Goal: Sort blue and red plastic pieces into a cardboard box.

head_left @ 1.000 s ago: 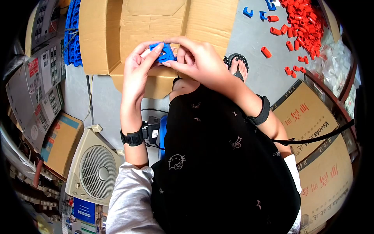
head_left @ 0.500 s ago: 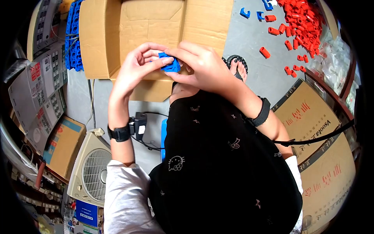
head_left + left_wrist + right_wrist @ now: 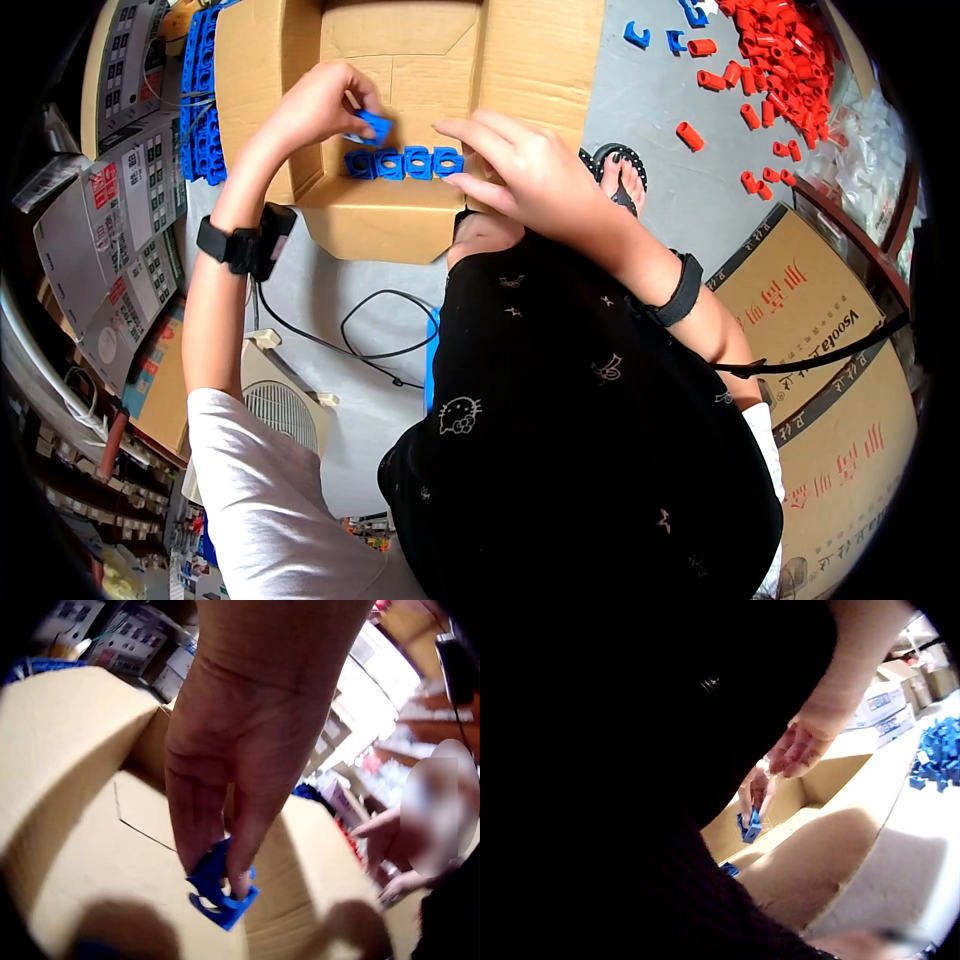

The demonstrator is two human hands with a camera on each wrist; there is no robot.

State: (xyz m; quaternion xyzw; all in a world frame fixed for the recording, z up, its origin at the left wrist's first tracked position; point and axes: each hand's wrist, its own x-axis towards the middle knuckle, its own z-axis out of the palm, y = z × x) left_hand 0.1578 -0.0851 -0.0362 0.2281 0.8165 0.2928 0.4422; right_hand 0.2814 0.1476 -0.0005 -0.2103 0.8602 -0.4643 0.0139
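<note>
My left hand (image 3: 325, 105) pinches a blue plastic pipe clip (image 3: 374, 127) between thumb and fingers, over an open cardboard box (image 3: 400, 215). The left wrist view shows the same clip (image 3: 225, 889) hanging at the fingertips, its curved opening showing. Several more blue clips (image 3: 418, 162) stand side by side in a row along the box's near side, just below the held one in the head view. My right hand (image 3: 530, 165) holds nothing, fingers loosely bent over the box's right flap; its thumb tip is right by the row's right end.
Red tubular fittings (image 3: 785, 60) lie heaped on the floor at the far right, with a few loose blue clips (image 3: 637, 35) beside them. A stack of blue parts (image 3: 203, 100) stands left of the box. Closed cartons (image 3: 800, 310) lie on the right; a fan (image 3: 275, 405) is at the left.
My hands were together on a blue clip; my left hand has since drawn away to the left and farther out with one. The row of clips, hidden behind the hands before, now shows.
</note>
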